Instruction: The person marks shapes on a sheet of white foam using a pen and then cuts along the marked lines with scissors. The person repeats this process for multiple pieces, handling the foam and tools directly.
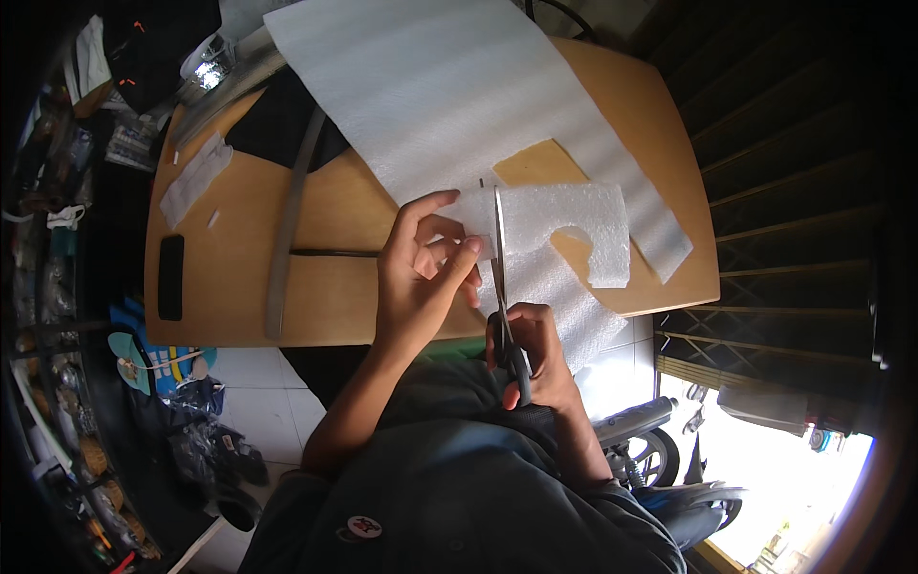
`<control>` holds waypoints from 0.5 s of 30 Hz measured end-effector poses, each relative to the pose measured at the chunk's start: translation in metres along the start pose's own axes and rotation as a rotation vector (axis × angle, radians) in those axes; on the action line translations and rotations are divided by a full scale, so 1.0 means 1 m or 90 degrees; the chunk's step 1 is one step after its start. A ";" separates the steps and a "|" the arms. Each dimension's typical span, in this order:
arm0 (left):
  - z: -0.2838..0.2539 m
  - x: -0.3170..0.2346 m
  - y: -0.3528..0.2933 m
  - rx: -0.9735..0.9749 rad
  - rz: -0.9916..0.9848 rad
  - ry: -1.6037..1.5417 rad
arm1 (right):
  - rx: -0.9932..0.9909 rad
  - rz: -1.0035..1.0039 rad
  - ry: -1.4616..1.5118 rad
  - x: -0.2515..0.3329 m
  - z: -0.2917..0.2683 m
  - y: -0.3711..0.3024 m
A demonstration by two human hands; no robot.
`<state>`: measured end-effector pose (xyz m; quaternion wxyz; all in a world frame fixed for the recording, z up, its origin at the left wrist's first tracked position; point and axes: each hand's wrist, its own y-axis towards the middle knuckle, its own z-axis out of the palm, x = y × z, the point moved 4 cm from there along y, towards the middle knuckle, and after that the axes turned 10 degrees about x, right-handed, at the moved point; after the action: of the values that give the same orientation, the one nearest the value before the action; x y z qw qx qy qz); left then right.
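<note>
1. One right hand (540, 359), fingers curled round the handles of one pair of scissors (502, 304); blade points away from the body, across the foam piece.
2. One left hand (426, 268), just left of the blade: thumb and fingers pinching the left end of one foam piece (564, 206). Piece is white, curved notch on its lower side, mostly beyond and right of the right hand.
3. One foam strip (569, 301), just beyond the right hand, hanging over the table edge. Can't tell if joined to the sheet.
4. One wooden table (335, 320), under and beyond both hands.
5. One long grey flat bar (296, 220), left of left hand.
6. One black phone (171, 277), well left of left hand.
7. Two small white bits, far left of left hand: one (213, 218), other (175, 156). One pale strip (196, 179) near both.
8. One large white foam sheet (449, 86), beyond both hands.
9. One black sheet (277, 120), beyond left hand, to its left.
10. One motorcycle (660, 454), on the floor, right of right hand.
</note>
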<state>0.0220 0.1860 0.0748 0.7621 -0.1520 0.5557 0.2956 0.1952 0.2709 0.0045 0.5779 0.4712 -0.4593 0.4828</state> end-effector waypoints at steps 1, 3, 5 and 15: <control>-0.003 0.003 -0.003 -0.002 -0.054 -0.003 | 0.000 0.000 -0.020 0.001 -0.001 0.001; 0.000 0.002 -0.004 -0.037 -0.030 0.001 | -0.009 0.010 -0.005 0.000 -0.001 0.000; -0.001 0.005 -0.004 -0.044 -0.015 0.021 | -0.007 0.017 0.010 0.000 0.000 0.001; -0.007 0.001 0.007 0.039 -0.003 0.074 | 0.013 0.028 0.035 -0.002 -0.001 0.007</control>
<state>0.0130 0.1877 0.0722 0.7334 -0.1465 0.6076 0.2675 0.1877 0.2722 0.0030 0.5747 0.4531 -0.4488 0.5129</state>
